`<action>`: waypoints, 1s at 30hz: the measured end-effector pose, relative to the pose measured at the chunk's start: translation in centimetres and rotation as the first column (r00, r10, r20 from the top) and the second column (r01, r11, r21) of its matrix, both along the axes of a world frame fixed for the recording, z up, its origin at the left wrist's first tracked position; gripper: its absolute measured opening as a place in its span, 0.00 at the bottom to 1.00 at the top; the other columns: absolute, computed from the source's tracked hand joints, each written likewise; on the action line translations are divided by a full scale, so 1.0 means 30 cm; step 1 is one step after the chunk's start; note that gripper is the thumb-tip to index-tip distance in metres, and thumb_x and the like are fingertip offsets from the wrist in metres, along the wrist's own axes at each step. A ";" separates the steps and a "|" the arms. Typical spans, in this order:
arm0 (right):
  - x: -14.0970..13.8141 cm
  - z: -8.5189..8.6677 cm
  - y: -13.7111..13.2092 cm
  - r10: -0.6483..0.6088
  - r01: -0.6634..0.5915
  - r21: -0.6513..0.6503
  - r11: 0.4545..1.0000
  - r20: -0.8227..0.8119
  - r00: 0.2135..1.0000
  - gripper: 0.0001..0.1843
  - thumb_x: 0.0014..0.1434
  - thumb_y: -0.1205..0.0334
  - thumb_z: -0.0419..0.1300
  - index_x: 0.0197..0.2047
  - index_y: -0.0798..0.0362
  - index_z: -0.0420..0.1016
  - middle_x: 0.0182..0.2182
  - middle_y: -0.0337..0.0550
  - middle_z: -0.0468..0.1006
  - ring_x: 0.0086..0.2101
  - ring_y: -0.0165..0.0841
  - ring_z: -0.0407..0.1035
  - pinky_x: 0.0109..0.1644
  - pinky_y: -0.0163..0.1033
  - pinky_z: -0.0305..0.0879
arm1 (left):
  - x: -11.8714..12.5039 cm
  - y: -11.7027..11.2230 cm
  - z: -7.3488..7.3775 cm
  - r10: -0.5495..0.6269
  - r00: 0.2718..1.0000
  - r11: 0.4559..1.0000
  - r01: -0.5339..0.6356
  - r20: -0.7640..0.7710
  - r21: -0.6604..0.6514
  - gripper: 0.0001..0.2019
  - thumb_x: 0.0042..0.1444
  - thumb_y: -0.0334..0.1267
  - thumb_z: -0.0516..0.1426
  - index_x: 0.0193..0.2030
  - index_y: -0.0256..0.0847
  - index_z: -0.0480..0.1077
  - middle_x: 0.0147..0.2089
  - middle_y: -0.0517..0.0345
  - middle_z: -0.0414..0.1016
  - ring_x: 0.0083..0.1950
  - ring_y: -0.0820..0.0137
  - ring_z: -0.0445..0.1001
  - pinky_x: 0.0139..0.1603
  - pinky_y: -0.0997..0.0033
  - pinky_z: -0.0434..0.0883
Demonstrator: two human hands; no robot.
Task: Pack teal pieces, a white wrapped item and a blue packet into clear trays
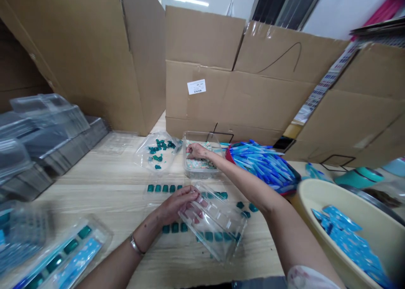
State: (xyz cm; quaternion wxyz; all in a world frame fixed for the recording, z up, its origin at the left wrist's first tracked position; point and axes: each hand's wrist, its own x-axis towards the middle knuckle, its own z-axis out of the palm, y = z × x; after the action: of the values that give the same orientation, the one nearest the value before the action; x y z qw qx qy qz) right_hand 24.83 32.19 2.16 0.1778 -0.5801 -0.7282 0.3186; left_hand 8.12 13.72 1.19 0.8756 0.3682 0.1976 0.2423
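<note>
My left hand grips the upper left edge of a clear plastic blister tray with moulded slots, held tilted above the table. Through the tray I see dark green gem-like pieces in rows on the table. My right hand is reaching into a clear rectangular container of small pale bits. Its fingers are pinched together; what is between them is too small to make out. Left of that container, a clear plastic bag has more green pieces on it.
A red-rimmed basket of blue pens stands right of the container. Nearer is a cream tub with blue printed packets. Stacked clear trays and a filled pack lie left. Cardboard walls the back.
</note>
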 end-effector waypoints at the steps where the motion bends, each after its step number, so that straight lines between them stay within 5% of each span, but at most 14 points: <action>1: -0.004 0.002 -0.003 -0.013 0.013 -0.018 1.000 -0.020 1.000 0.13 0.37 0.75 0.65 0.28 0.56 0.69 0.17 0.29 0.69 0.18 0.22 0.61 0.23 0.27 0.54 | 0.000 0.000 0.001 0.000 1.000 1.000 0.000 -0.003 -0.001 0.09 0.55 0.40 0.56 0.37 0.38 0.62 0.38 0.52 0.74 0.29 0.66 0.76 0.23 0.71 0.71; 7: -0.006 0.038 -0.026 -0.105 0.078 -0.135 0.988 -0.208 0.972 0.12 0.38 0.75 0.65 0.27 0.57 0.69 0.14 0.30 0.69 0.17 0.23 0.64 0.22 0.26 0.59 | 0.003 -0.001 0.001 0.048 0.998 0.999 -0.048 -0.027 -0.006 0.09 0.54 0.40 0.57 0.36 0.38 0.63 0.37 0.53 0.74 0.28 0.67 0.76 0.23 0.71 0.71; 14: 0.085 0.133 -0.112 -0.156 0.062 -0.204 0.977 -0.487 0.859 0.13 0.41 0.69 0.68 0.32 0.56 0.71 0.23 0.38 0.77 0.25 0.27 0.72 0.32 0.31 0.70 | 0.011 0.000 0.008 0.194 0.979 0.981 -0.192 -0.060 0.035 0.13 0.55 0.45 0.56 0.39 0.37 0.63 0.42 0.46 0.75 0.32 0.66 0.77 0.28 0.69 0.73; 19: 0.145 0.203 -0.316 -0.207 0.082 -0.204 0.976 -0.733 0.648 0.21 0.33 0.67 0.72 0.33 0.56 0.72 0.23 0.37 0.77 0.26 0.28 0.73 0.35 0.33 0.71 | 0.012 0.003 0.000 0.314 0.947 0.946 -0.307 -0.066 0.101 0.15 0.55 0.48 0.55 0.42 0.37 0.63 0.45 0.44 0.75 0.35 0.63 0.78 0.31 0.66 0.74; 25: 0.117 0.273 -0.624 -0.169 0.146 -0.094 0.985 -0.709 0.685 0.19 0.35 0.62 0.72 0.33 0.56 0.75 0.24 0.38 0.77 0.26 0.29 0.72 0.37 0.35 0.69 | 0.025 -0.030 0.048 0.391 0.919 0.904 -0.372 -0.057 0.211 0.16 0.55 0.48 0.55 0.42 0.37 0.64 0.47 0.43 0.74 0.37 0.62 0.78 0.35 0.62 0.75; 30: 0.074 0.257 -0.808 -0.125 0.115 -0.058 0.992 -0.655 0.745 0.19 0.40 0.58 0.69 0.37 0.55 0.77 0.25 0.38 0.78 0.28 0.30 0.72 0.38 0.37 0.68 | 0.048 -0.141 0.114 0.460 0.888 0.864 -0.441 -0.024 0.244 0.16 0.55 0.48 0.55 0.42 0.36 0.66 0.44 0.46 0.74 0.36 0.64 0.77 0.36 0.60 0.75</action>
State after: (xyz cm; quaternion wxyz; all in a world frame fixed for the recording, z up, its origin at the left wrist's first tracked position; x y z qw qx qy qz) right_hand 27.04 7.95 9.87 0.4381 -0.4779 -0.5784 0.4952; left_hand 9.56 9.48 4.62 0.7368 0.4211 0.2839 0.4463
